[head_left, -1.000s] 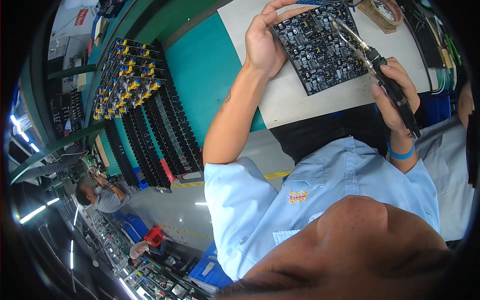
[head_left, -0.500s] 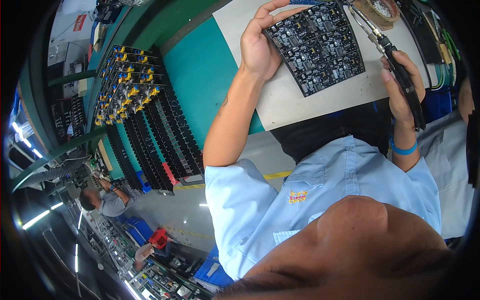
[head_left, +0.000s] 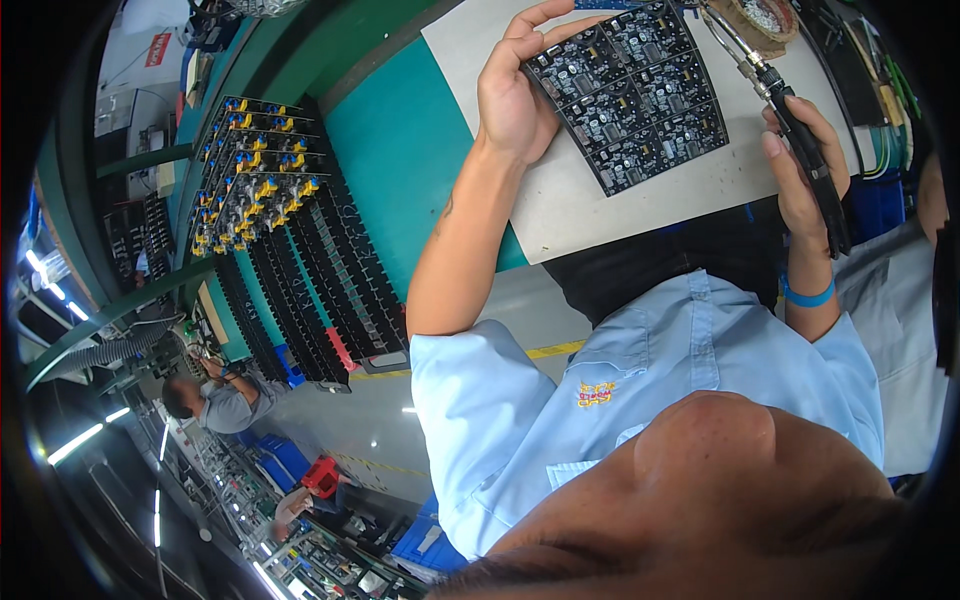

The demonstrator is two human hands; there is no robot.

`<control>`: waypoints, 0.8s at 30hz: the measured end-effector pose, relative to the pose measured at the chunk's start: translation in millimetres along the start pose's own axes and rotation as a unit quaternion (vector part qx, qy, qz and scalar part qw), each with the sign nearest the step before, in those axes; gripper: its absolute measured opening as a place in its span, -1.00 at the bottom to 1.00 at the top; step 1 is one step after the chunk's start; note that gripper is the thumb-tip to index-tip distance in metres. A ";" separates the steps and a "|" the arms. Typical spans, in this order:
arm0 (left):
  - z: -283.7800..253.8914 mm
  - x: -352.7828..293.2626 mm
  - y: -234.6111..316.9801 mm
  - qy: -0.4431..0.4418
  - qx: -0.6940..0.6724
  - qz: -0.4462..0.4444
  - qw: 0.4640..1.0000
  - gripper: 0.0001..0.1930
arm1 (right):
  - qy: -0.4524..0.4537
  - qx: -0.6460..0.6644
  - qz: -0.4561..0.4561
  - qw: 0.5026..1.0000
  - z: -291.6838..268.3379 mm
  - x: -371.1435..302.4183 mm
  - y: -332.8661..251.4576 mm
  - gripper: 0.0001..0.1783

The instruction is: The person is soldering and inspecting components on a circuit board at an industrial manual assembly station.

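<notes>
A black panel of several joined circuit boards [head_left: 640,100], crowded with small parts, is tilted above a pale work sheet. My left hand [head_left: 512,100] grips it by its left edge, with the fingers partly hidden at the top of the view. In my right hand [head_left: 800,190] is a soldering iron [head_left: 808,140], its black handle lying along the palm. The iron's metal shaft, with a thin tube alongside, points up and left past the panel's right edge. Its tip sits near the panel's upper right corner; whether it touches anything I cannot tell.
A round container [head_left: 755,22] of pale bits stands beyond the iron. Tools [head_left: 885,85] and green cables lie at far right. To the left, black slotted racks [head_left: 345,260] and stacked boards with yellow and blue parts [head_left: 255,175] stand on the green mat [head_left: 400,150]. Other people are nearby.
The panel and my left hand have shifted slightly left. The soldering iron's tip has moved a little, staying near the panel's upper right corner. Both hands keep their holds.
</notes>
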State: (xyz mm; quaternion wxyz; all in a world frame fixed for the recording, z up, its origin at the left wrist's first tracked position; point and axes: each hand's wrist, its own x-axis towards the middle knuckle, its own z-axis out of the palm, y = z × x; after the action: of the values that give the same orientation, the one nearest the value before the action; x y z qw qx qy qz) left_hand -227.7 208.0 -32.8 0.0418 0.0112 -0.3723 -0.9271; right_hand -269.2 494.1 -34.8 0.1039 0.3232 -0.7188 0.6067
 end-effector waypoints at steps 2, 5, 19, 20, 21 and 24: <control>0.1 0.3 0.1 0.000 0.000 0.000 1.000 -0.51 | -0.005 0.009 -0.004 1.000 -0.1 0.2 0.2 -0.50; 0.4 0.6 0.5 0.001 0.000 0.001 1.000 -0.51 | -0.019 0.038 -0.019 0.999 0.1 0.9 0.6 -0.50; 6.0 -1.3 1.4 0.007 0.012 0.002 1.000 -0.50 | -0.001 0.003 0.035 0.999 3.0 -3.1 10.8 -0.51; 5.9 -1.4 1.3 0.006 0.012 0.001 1.000 -0.50 | 0.000 0.005 0.042 0.999 2.9 -3.6 11.0 -0.51; 5.8 -1.2 1.3 0.005 0.012 0.001 1.000 -0.50 | 0.000 0.005 0.042 0.999 2.7 -3.4 10.8 -0.51; 5.3 -0.8 0.9 0.006 0.012 0.002 1.000 -0.49 | -0.001 -0.004 0.041 0.999 2.7 -3.0 7.4 -0.51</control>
State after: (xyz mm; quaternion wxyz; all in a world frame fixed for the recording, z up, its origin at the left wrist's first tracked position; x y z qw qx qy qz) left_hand -227.1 211.0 -28.3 0.0452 0.0163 -0.3830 -0.9225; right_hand -270.6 492.9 -43.0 0.0791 0.2940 -0.7338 0.6073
